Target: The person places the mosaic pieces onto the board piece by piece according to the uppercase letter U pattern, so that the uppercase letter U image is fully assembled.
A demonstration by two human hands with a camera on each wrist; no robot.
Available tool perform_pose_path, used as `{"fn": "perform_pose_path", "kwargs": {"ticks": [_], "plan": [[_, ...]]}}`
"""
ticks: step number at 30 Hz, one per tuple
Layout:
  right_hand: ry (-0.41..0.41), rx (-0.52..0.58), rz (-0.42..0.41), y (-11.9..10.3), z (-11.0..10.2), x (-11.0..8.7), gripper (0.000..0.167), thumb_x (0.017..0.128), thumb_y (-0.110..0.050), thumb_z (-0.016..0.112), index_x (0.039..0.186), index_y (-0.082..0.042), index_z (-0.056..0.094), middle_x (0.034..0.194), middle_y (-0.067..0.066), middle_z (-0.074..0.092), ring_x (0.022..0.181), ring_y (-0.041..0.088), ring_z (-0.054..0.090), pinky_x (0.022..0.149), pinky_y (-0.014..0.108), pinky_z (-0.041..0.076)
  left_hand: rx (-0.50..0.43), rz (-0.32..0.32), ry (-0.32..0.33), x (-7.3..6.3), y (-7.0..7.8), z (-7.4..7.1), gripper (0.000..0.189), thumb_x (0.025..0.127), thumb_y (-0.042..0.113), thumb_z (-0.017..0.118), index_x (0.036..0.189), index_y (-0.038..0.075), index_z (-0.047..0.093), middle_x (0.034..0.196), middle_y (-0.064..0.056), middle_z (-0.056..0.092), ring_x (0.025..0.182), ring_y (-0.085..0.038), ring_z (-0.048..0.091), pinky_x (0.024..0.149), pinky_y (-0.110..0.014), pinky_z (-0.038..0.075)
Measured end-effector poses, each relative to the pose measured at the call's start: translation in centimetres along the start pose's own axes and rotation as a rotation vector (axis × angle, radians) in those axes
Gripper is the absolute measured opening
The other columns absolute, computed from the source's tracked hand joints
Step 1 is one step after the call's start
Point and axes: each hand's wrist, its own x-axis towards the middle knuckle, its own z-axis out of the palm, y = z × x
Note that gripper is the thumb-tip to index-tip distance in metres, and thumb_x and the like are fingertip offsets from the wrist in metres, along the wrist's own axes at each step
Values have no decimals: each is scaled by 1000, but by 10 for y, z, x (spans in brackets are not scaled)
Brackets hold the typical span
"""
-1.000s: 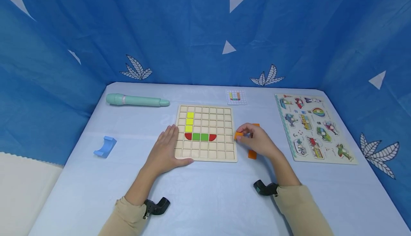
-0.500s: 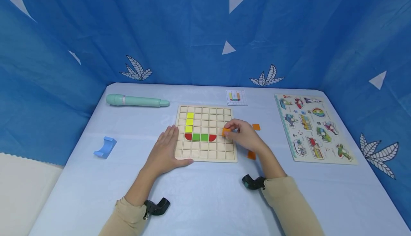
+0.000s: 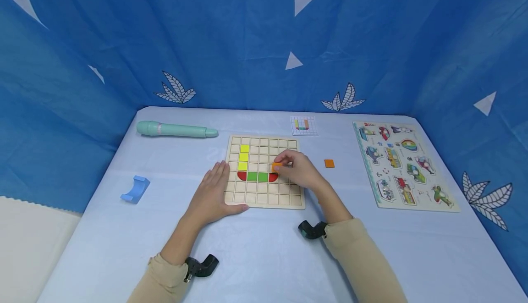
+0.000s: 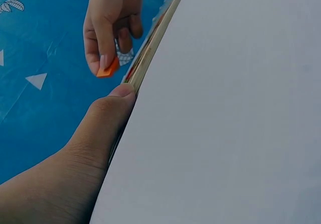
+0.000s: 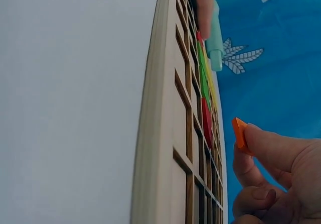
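A wooden grid board (image 3: 262,198) lies in front of me. My left hand (image 3: 211,196) rests along its left side, fingers straight and thumb at the near edge. Thumb and fingers of my right hand (image 3: 300,171) pinch an orange square tile (image 3: 277,167), held just above the grid in the right wrist view. In the head view that tile overlaps the right red quarter-round tile (image 3: 273,177). Two green tiles (image 3: 257,177) sit between it and the left red tile (image 3: 242,176). Yellow tiles (image 3: 243,157) form a column above the left red one.
Another orange tile (image 3: 329,163) lies right of the board. A small pattern card (image 3: 304,125) is behind it. At the right lies a picture puzzle board (image 3: 406,165); a green toy microphone (image 3: 177,129) and a blue curved holder (image 3: 135,189) are at the left.
My right hand has carried the orange tile leftward from beside the board to over the right red tile. An orange tile near the right wrist is now hidden by the forearm. My left hand stays still.
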Motion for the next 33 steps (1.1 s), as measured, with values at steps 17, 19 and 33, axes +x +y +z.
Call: {"fn": "perform_pose_path", "kwargs": {"ticks": [17, 19, 33], "plan": [[14, -73, -4, -2, 11, 6, 12, 91, -19, 72, 101, -17, 66, 93, 1, 65, 88, 20, 58, 80, 31, 49, 7, 1, -9, 0, -1, -1, 129, 70, 81, 65, 159, 3, 13, 168, -12, 11, 157, -28, 6, 127, -49, 13], [20, -77, -3, -2, 12, 7, 11, 91, -19, 72, 100, -17, 66, 92, 1, 64, 88, 20, 58, 79, 32, 49, 3, 1, -9, 0, -1, -1, 129, 70, 80, 66, 159, 3, 13, 168, -12, 11, 157, -28, 6, 127, -49, 13], [43, -114, 4, 0, 15, 10, 11, 91, -19, 72, 100, -17, 66, 93, 1, 64, 88, 20, 57, 80, 32, 48, 12, 5, 3, 0, -2, 1, 129, 70, 80, 66, 159, 3, 14, 168, -13, 12, 156, -28, 8, 126, -50, 14]]}}
